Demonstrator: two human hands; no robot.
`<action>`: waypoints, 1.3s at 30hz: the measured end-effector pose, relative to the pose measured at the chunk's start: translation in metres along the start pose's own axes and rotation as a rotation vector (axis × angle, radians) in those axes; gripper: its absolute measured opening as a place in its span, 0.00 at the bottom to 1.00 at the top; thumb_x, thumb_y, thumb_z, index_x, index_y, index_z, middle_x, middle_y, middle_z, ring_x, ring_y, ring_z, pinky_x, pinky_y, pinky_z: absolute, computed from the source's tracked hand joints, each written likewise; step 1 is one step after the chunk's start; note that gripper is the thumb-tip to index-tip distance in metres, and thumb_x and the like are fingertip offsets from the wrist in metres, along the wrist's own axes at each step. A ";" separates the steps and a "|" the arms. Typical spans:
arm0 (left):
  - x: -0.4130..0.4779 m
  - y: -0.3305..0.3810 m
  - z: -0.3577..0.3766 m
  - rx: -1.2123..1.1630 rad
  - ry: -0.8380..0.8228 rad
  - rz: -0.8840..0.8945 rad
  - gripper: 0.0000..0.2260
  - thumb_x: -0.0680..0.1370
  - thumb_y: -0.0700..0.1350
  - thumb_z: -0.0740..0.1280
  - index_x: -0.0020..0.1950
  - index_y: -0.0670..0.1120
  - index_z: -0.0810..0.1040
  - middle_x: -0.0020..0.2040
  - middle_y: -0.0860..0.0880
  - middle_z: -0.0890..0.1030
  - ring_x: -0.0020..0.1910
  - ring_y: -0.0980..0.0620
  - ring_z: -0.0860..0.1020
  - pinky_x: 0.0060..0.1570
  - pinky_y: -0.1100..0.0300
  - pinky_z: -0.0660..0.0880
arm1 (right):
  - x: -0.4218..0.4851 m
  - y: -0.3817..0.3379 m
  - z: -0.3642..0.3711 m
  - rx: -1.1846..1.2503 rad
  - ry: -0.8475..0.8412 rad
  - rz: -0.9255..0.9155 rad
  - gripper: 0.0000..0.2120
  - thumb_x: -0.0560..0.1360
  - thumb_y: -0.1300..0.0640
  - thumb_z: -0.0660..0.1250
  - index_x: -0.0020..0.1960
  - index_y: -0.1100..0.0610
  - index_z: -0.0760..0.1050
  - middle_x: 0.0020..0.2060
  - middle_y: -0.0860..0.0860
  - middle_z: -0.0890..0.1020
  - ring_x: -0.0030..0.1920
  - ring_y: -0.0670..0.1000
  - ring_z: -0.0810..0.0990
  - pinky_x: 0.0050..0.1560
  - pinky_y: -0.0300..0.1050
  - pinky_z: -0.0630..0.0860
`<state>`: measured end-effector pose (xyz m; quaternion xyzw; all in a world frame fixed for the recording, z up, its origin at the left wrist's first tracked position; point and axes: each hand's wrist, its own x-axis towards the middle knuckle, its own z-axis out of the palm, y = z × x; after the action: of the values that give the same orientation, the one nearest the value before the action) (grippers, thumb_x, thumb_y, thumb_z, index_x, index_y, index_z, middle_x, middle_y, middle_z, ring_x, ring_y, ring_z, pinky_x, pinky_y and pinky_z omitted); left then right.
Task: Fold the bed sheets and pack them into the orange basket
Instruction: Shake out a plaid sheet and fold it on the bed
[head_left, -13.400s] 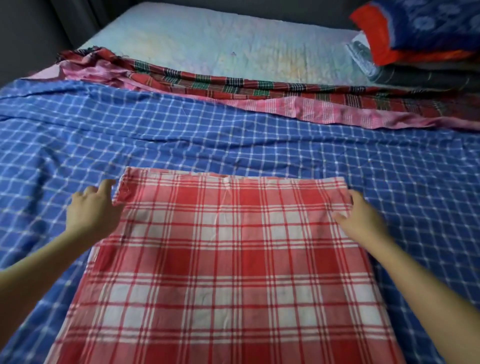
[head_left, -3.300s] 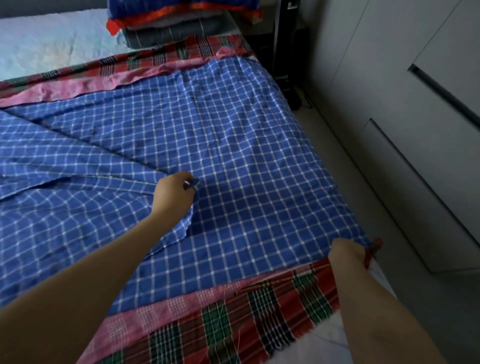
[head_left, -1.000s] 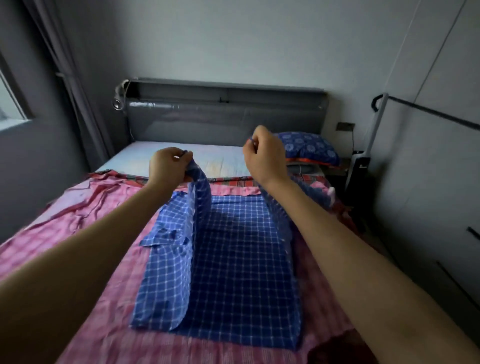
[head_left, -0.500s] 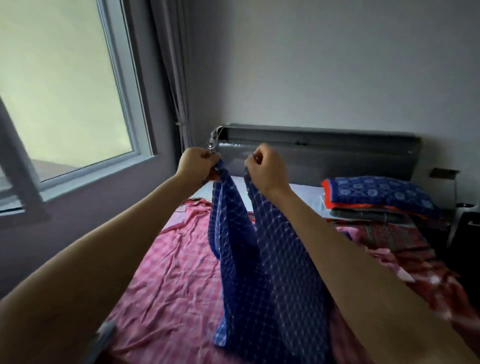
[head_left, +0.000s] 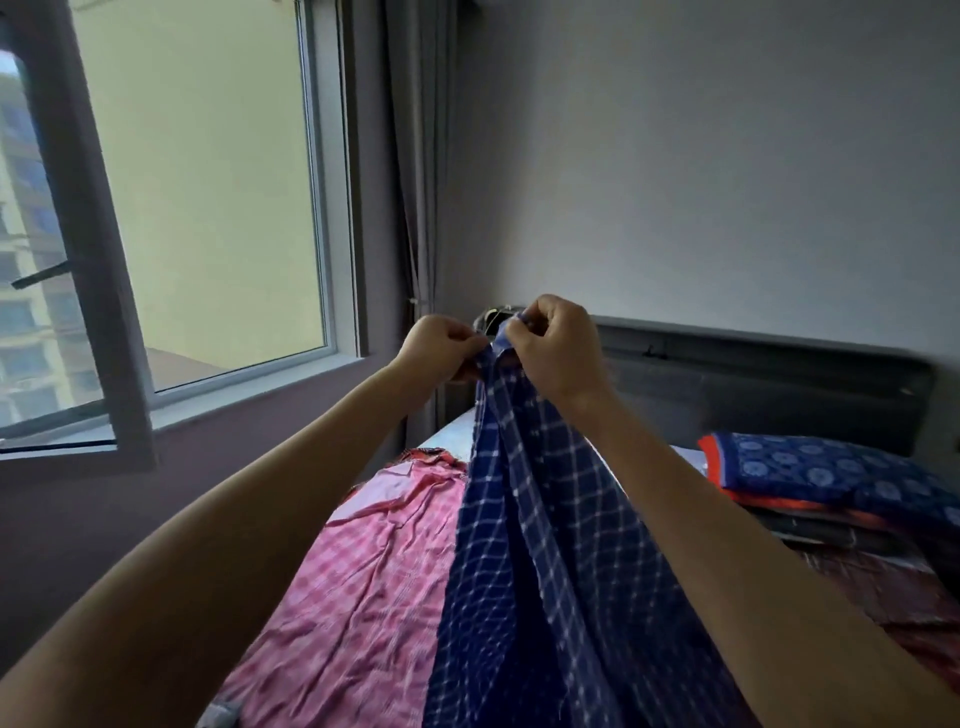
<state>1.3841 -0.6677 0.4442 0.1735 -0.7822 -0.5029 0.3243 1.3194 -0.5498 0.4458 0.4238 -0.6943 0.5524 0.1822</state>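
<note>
The blue checked sheet hangs in the air above the bed, gathered at its top into a narrow bunch and falling in long folds toward the bottom of the view, where its lower end is cut off. Both hands hold that top edge side by side. The left hand pinches one part of it, its fingers curled tight on the cloth, and the right hand has its fingers curled round the part next to it, so the two hands almost touch. The step in hand looks like bringing two corners together to halve the sheet. To do it well, the corners should be matched edge on edge before either pinch loosens. One hand should then take both layers while the other runs down the hanging edge to draw it straight, so the fold drops flat and untwisted. The cloth is limp and would likely slide askew if released early. Beneath it a pink checked sheet lies rumpled on the bed. A blue patterned pillow rests on a stack by the grey headboard, and a window stands at the left. The orange basket is not in view, so packing seems some way off.
</note>
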 end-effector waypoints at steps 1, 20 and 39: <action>0.004 -0.002 -0.004 0.006 -0.004 0.007 0.09 0.78 0.37 0.66 0.36 0.41 0.76 0.29 0.47 0.77 0.20 0.61 0.75 0.23 0.70 0.72 | 0.005 -0.004 0.006 -0.005 0.000 0.001 0.07 0.74 0.62 0.65 0.38 0.61 0.73 0.29 0.50 0.74 0.28 0.44 0.69 0.27 0.27 0.66; 0.132 -0.064 -0.092 -0.080 -0.236 0.123 0.06 0.78 0.40 0.66 0.46 0.39 0.80 0.32 0.46 0.78 0.24 0.60 0.76 0.24 0.70 0.68 | 0.076 0.006 0.155 0.118 0.135 0.422 0.08 0.72 0.61 0.71 0.34 0.58 0.78 0.35 0.58 0.82 0.41 0.59 0.83 0.48 0.59 0.80; 0.120 -0.105 -0.036 -0.154 -0.419 0.152 0.06 0.67 0.34 0.75 0.39 0.39 0.79 0.33 0.45 0.77 0.29 0.56 0.73 0.30 0.66 0.71 | 0.060 0.040 0.124 0.042 -0.026 0.658 0.07 0.72 0.69 0.65 0.45 0.66 0.82 0.42 0.60 0.84 0.44 0.56 0.83 0.47 0.47 0.82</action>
<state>1.3156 -0.8096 0.3998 -0.0194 -0.8026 -0.5603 0.2038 1.2801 -0.6857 0.4244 0.1874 -0.7847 0.5904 -0.0238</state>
